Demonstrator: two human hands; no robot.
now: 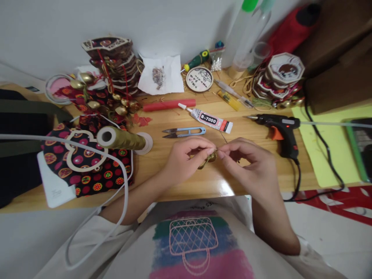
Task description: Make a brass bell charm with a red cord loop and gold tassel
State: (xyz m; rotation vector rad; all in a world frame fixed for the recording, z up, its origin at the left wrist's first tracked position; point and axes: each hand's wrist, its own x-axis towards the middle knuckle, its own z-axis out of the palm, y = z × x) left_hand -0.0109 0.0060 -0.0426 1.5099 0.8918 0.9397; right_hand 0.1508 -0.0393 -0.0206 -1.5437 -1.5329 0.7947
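Note:
Near the front edge of the wooden table, my left hand (190, 157) pinches the top of a small gold-coloured piece (212, 157), with an olive ribbon or cord (202, 164) hanging below the fingertips. My right hand (247, 159) is pinched close against the left fingertips, at the same spot on the gold piece. A thin dark needle-like stick (223, 137) slants up from between the hands. Just beyond them lie blue-handled thread snips (186, 132) and a B-7000 glue tube (210, 119). The exact grip is partly hidden by the fingers.
A black glue gun (283, 130) with a cable lies right. An olive thread spool (123, 138) and patterned fabric (101, 178) are left, crossed by a white cable (126, 182). Behind are stacked wooden frames (119, 64), a red stick (168, 104) and an embroidery hoop (199, 79).

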